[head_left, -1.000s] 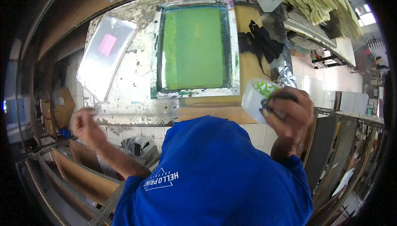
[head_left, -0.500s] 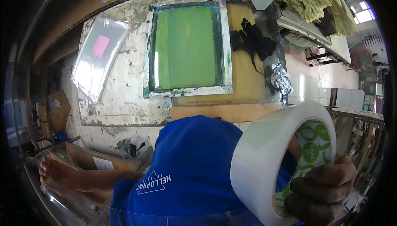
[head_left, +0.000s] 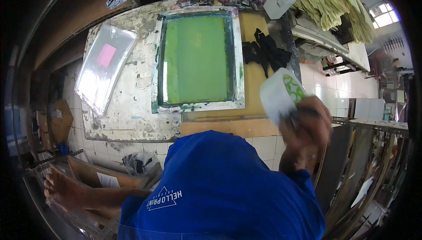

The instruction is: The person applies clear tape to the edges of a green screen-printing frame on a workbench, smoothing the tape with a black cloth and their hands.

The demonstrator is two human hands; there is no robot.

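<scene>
My right hand [head_left: 310,123], a little blurred, is closed on a wide roll of clear tape [head_left: 278,97] with a green-patterned core. It holds the roll up over the near right part of the table, close to a bunched black cloth [head_left: 268,51]. Off to the far left, my left hand [head_left: 63,189] is at the edge of a metal rack with its fingers curled; what they grip cannot be made out. Between the hands, a screen-printing frame [head_left: 241,64] with green mesh lies on the table. Left of it is a clear plastic packet [head_left: 99,71] with a pink patch.
The paint-stained table [head_left: 136,88] stands in front of me, with a brown board [head_left: 224,127] along its near edge. A white container [head_left: 280,1] and a heap of pale yellow cloth [head_left: 329,7] are at the back right. Racks [head_left: 351,165] flank me; a plastic bag [head_left: 140,163] lies low left.
My right hand has carried the tape roll forward and left, from close before me to over the table's near right side. My left hand stays by the rack.
</scene>
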